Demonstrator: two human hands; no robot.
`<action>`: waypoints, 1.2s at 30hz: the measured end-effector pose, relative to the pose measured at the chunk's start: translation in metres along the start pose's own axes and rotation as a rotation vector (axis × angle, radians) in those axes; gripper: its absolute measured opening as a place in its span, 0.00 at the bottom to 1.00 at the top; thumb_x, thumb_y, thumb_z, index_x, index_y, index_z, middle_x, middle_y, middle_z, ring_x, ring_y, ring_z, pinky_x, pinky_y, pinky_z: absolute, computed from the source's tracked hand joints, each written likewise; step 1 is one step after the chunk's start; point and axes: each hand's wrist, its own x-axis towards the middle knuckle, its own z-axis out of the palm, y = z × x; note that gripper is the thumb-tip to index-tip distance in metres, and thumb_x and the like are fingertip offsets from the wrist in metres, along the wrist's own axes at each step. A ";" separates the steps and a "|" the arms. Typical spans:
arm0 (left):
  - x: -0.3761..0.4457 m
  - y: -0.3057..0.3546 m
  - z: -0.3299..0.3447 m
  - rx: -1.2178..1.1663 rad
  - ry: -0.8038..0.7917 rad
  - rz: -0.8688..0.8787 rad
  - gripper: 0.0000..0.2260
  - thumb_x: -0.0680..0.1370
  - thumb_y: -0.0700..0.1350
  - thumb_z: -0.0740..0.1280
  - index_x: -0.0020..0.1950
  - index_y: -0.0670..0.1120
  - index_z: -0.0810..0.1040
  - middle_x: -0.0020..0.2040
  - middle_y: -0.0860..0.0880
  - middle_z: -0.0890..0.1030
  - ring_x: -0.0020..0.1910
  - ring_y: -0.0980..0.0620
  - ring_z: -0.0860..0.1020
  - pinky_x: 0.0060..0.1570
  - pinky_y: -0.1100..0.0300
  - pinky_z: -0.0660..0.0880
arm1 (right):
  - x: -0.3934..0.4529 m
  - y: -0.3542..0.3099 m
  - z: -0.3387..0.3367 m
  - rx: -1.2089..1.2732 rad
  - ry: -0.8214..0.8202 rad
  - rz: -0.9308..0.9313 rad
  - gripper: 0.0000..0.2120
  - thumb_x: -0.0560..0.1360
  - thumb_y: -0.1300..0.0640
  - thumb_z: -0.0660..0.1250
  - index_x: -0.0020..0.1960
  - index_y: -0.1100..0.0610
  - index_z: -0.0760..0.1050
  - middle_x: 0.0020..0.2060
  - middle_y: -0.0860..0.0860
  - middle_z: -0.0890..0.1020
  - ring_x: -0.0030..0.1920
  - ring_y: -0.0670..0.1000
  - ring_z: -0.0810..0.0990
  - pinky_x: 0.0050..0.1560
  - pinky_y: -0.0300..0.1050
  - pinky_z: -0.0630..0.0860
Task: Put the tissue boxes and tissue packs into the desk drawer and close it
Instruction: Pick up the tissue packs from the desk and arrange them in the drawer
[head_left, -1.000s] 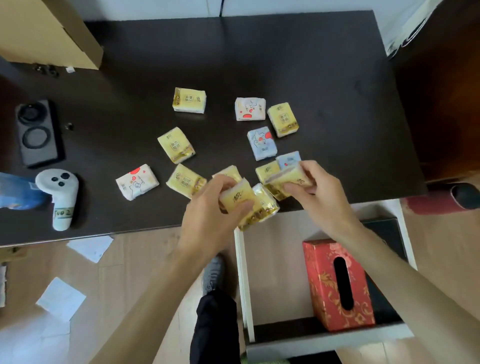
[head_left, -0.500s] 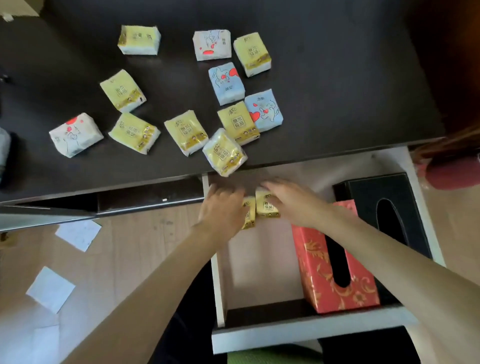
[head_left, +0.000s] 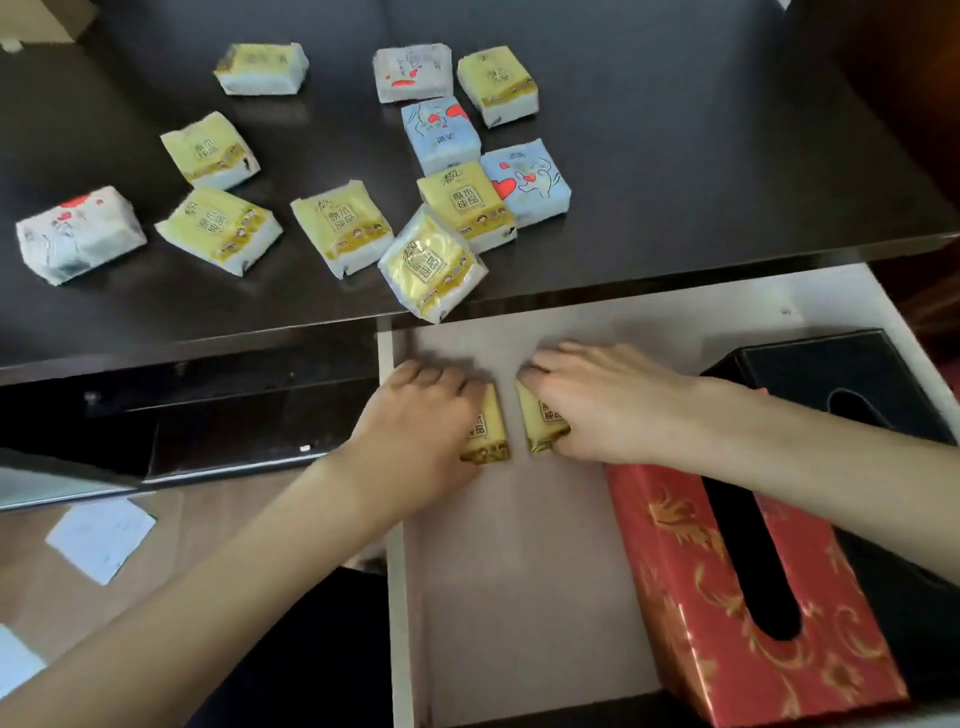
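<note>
My left hand (head_left: 415, 415) and right hand (head_left: 602, 405) each clasped a yellow pack in the drawer (head_left: 519, 571); the overhanging pack (head_left: 431, 262) lay beyond them, nearer my left.

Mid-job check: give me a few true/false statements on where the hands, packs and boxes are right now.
1. Each hand, left hand and right hand, holds a yellow pack inside the drawer. True.
2. The red box sits on the desk. False: it is in the drawer.
3. The desk is cleared of packs. False: many remain there.
4. A black box lies beside the red one. True.
</note>
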 end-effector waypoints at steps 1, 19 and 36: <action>0.002 -0.001 0.000 -0.018 -0.005 0.000 0.29 0.69 0.65 0.67 0.65 0.50 0.71 0.61 0.50 0.77 0.59 0.47 0.76 0.63 0.55 0.64 | 0.001 0.001 0.001 -0.033 0.008 -0.003 0.24 0.72 0.50 0.69 0.66 0.54 0.73 0.59 0.51 0.77 0.63 0.56 0.76 0.43 0.48 0.69; 0.004 0.000 -0.020 -0.206 -0.113 -0.055 0.24 0.66 0.59 0.77 0.56 0.50 0.78 0.52 0.48 0.80 0.52 0.46 0.78 0.53 0.51 0.76 | -0.020 -0.025 -0.010 0.078 -0.025 0.193 0.18 0.72 0.48 0.74 0.57 0.56 0.75 0.54 0.56 0.81 0.54 0.59 0.81 0.46 0.48 0.74; 0.017 -0.003 -0.005 -0.214 -0.062 -0.045 0.26 0.67 0.63 0.74 0.60 0.51 0.76 0.54 0.49 0.79 0.53 0.47 0.75 0.47 0.54 0.70 | -0.001 -0.013 0.003 0.092 -0.012 0.177 0.16 0.71 0.48 0.75 0.55 0.52 0.77 0.51 0.53 0.82 0.51 0.57 0.81 0.50 0.51 0.79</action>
